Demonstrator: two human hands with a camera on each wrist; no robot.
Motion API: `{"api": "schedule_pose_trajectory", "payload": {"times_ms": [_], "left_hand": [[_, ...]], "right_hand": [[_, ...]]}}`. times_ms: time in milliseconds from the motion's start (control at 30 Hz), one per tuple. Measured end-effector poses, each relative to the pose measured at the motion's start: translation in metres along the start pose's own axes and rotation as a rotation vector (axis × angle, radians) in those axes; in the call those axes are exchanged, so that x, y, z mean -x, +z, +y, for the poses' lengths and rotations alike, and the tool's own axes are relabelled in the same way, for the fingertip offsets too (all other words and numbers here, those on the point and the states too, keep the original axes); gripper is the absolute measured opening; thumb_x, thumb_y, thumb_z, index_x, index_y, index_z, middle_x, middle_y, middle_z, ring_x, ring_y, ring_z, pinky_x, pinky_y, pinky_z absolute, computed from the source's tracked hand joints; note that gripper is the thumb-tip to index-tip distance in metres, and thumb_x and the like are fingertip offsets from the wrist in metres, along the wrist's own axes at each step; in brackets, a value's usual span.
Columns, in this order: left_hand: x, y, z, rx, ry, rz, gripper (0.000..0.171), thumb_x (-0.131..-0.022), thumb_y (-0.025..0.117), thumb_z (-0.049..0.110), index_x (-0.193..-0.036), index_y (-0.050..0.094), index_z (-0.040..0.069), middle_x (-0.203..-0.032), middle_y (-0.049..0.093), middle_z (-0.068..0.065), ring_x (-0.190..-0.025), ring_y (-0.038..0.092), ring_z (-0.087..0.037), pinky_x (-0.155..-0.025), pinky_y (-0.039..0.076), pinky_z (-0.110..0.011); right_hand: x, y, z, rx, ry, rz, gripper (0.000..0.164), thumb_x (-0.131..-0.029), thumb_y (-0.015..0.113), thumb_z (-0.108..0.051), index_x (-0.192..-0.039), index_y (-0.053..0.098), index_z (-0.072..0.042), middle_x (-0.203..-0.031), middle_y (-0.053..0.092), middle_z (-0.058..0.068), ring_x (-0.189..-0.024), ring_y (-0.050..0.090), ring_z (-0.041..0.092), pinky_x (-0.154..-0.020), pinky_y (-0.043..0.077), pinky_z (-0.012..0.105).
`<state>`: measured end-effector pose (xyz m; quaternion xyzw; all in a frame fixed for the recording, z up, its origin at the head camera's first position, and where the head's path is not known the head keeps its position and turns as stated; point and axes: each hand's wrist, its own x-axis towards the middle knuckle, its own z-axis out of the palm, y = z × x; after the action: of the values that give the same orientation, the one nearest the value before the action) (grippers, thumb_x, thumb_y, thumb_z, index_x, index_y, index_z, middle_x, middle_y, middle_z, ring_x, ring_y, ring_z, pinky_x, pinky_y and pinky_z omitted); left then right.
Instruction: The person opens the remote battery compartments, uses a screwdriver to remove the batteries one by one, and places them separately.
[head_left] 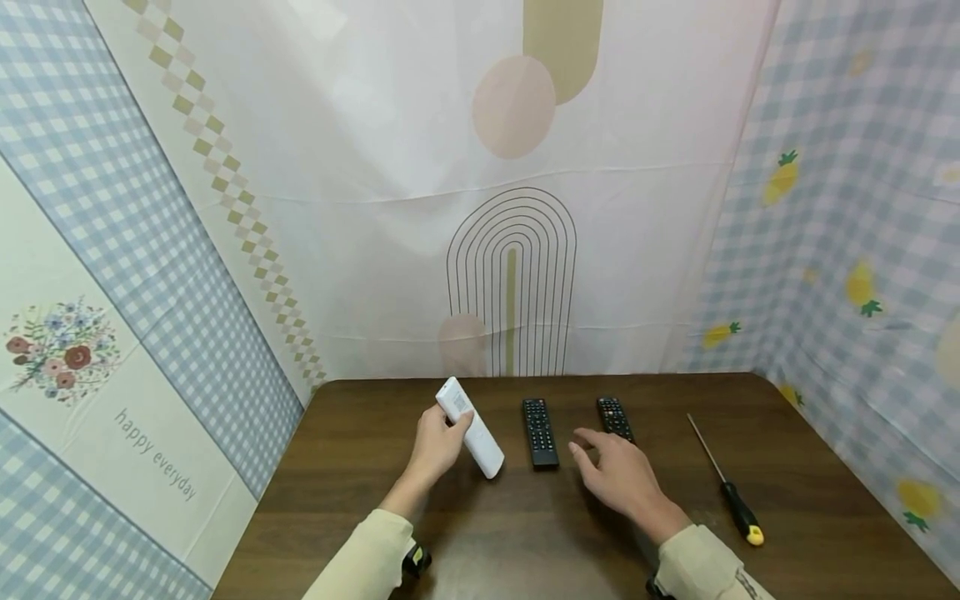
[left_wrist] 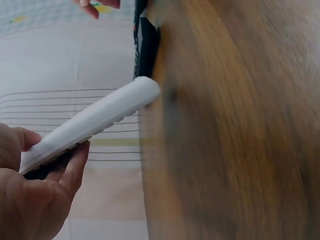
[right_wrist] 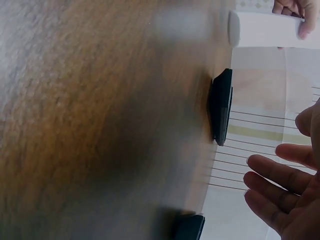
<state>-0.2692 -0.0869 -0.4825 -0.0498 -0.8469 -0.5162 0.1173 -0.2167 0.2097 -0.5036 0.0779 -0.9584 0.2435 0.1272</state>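
Note:
A white remote control point(head_left: 476, 435) is tilted up off the table in my left hand point(head_left: 437, 442), pinched between thumb and fingers. In the left wrist view the white remote control point(left_wrist: 95, 117) shows its pale back and a row of button edges along its underside. My right hand point(head_left: 618, 473) hovers above the table with relaxed, spread fingers and holds nothing. It partly covers the lower end of a black remote control point(head_left: 615, 418). Another black remote control point(head_left: 540, 433) lies between my two hands, buttons up.
A screwdriver point(head_left: 738, 510) with a black and yellow handle lies to the right, its shaft pointing toward the back. The brown wooden table point(head_left: 360, 483) meets a white patterned cloth point(head_left: 375, 267) at its far edge. Checked cloths hang at both sides.

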Motion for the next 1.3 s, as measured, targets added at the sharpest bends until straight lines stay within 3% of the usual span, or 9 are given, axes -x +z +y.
{"api": "schedule_pose_trajectory", "payload": {"times_ms": [233,367,733,967,1300], "left_hand": [[0.001,-0.001,0.006,0.135,-0.057,0.006,0.021,-0.099,0.074,0.019,-0.104,0.075,-0.001,-0.099,0.080,-0.018,-0.083,0.065,-0.012,-0.069,0.052,-0.027],[0.002,0.001,0.007,0.187,-0.057,0.007,0.021,-0.100,0.073,0.018,-0.106,0.075,-0.002,-0.102,0.080,-0.019,-0.085,0.066,-0.011,-0.070,0.052,-0.027],[0.004,0.004,0.003,0.420,-0.134,-0.068,0.032,-0.107,0.063,0.017,-0.123,0.064,-0.011,-0.116,0.075,-0.031,-0.101,0.078,-0.032,-0.081,0.067,-0.041],[0.009,0.002,0.007,0.437,-0.141,-0.058,0.034,-0.109,0.061,0.019,-0.128,0.060,-0.010,-0.119,0.073,-0.033,-0.104,0.078,-0.036,-0.085,0.067,-0.046],[0.013,0.004,0.010,0.391,-0.089,-0.071,0.036,-0.109,0.062,0.020,-0.136,0.062,-0.004,-0.122,0.073,-0.028,-0.106,0.076,-0.031,-0.082,0.066,-0.038]], "right_hand": [[0.002,-0.004,-0.007,0.021,-0.006,0.019,0.036,-0.107,0.064,-0.037,-0.133,0.074,-0.015,-0.123,0.080,0.005,-0.100,0.075,0.024,-0.090,0.061,0.053],[0.003,-0.005,-0.012,0.033,-0.039,0.042,0.034,-0.105,0.067,-0.036,-0.131,0.074,-0.015,-0.120,0.081,0.004,-0.103,0.076,0.026,-0.089,0.062,0.053],[0.002,-0.002,-0.014,0.038,-0.086,0.068,0.029,-0.104,0.069,-0.034,-0.126,0.077,-0.017,-0.117,0.081,0.005,-0.093,0.071,0.019,-0.081,0.061,0.048],[0.002,0.000,-0.015,0.035,-0.089,0.066,0.029,-0.104,0.069,-0.034,-0.125,0.078,-0.016,-0.118,0.081,0.005,-0.092,0.071,0.019,-0.082,0.062,0.049],[-0.001,0.006,-0.031,-0.030,-0.081,0.088,0.029,-0.102,0.072,-0.033,-0.123,0.079,-0.013,-0.116,0.082,0.005,-0.095,0.074,0.019,-0.083,0.062,0.047]]}}
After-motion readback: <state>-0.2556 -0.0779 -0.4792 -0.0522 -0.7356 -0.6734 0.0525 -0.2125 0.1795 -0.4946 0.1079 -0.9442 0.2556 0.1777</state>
